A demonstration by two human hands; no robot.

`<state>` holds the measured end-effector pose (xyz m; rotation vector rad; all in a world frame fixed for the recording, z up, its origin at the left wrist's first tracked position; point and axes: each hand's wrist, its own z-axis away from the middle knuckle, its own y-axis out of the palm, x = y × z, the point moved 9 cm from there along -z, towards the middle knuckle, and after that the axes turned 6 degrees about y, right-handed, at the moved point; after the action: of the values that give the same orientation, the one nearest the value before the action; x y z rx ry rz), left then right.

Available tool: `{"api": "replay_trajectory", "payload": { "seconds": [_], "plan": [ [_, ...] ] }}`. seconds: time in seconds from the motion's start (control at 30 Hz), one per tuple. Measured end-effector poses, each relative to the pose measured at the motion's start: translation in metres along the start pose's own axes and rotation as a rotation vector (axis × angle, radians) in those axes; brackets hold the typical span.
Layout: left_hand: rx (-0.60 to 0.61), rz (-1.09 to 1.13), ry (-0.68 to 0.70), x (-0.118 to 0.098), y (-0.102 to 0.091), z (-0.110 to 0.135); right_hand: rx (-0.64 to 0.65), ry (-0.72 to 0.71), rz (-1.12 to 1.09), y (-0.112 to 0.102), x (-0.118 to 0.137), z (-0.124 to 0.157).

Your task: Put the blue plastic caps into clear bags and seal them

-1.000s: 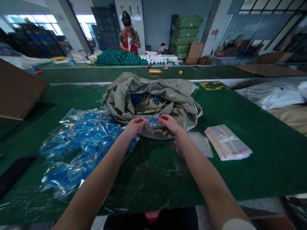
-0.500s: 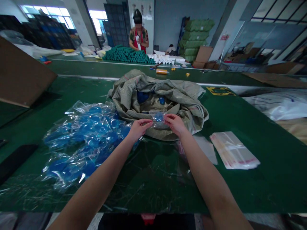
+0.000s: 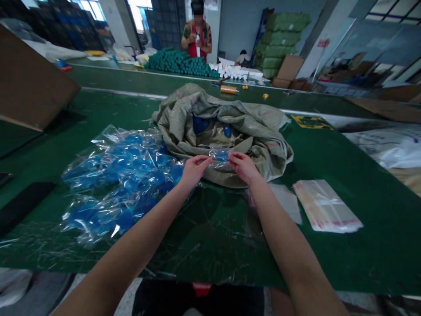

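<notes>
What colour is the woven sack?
The woven sack is dull grey-green, best seen in the head view.

Place: you're in a factory packing hall.
Signs: long green work surfaces (image 3: 362,250), bagged blue parts (image 3: 121,175), baled green sacks (image 3: 283,44) upper right.

The single camera rides on the person's head, facing forward and tipped down over the green counter (image 3: 362,245) (a very wide lens, going by the bowed edges). Close in, just below centre, come the left hand (image 3: 194,171) and right hand (image 3: 242,167), with the clear plastic bag (image 3: 219,154) between them; a standing co-worker (image 3: 196,33) appears far off at the top edge.
</notes>
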<state>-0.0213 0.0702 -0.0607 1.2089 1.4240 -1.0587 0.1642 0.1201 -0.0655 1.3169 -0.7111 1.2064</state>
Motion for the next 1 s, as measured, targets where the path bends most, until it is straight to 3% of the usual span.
{"api": "replay_trajectory", "payload": {
  "seconds": [0.37, 0.67, 1.0],
  "plan": [
    [-0.063, -0.026, 0.101, -0.013, -0.006, 0.001, 0.034, 0.012, -0.041, 0.001, 0.0, 0.0],
    [-0.074, 0.251, -0.031, -0.004, 0.004, 0.006, 0.076, 0.0, -0.062, 0.003, 0.0, 0.001],
    [-0.135, 0.058, 0.105, -0.013, -0.009, 0.004, 0.087, 0.014, -0.06, 0.003, -0.003, 0.0]
  ]
}}
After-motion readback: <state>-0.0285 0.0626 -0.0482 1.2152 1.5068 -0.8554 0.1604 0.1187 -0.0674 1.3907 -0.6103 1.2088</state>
